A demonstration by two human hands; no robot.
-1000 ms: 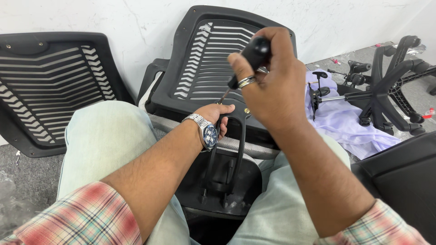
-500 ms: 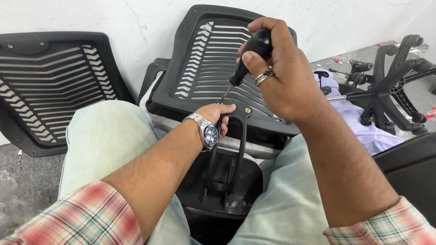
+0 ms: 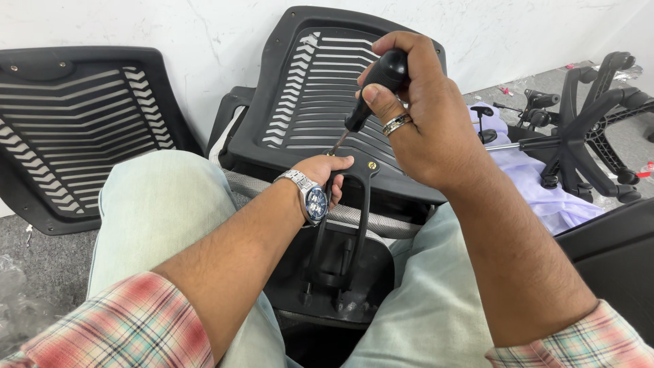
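My right hand (image 3: 422, 116) is closed around the black handle of a screwdriver (image 3: 375, 88), whose thin shaft slants down-left toward the black Y-shaped bracket (image 3: 354, 225) of a chair part lying between my knees. My left hand (image 3: 323, 174), with a metal wristwatch (image 3: 310, 197), grips the top of that bracket where the screwdriver tip meets it. A brass-coloured screw (image 3: 372, 165) shows on the bracket's upper right arm. Behind it leans a black slotted plastic chair back (image 3: 320, 95).
A second slotted chair back (image 3: 75, 129) leans on the white wall at left. At right stand a black five-star chair base (image 3: 593, 129), lilac plastic wrap (image 3: 538, 184) and another black part (image 3: 613, 259). Crumpled clear plastic (image 3: 17, 307) lies on the grey floor lower left.
My right hand has shifted slightly up and rotated on the screwdriver handle, and its forearm has swung. My left hand has stayed on the bracket.
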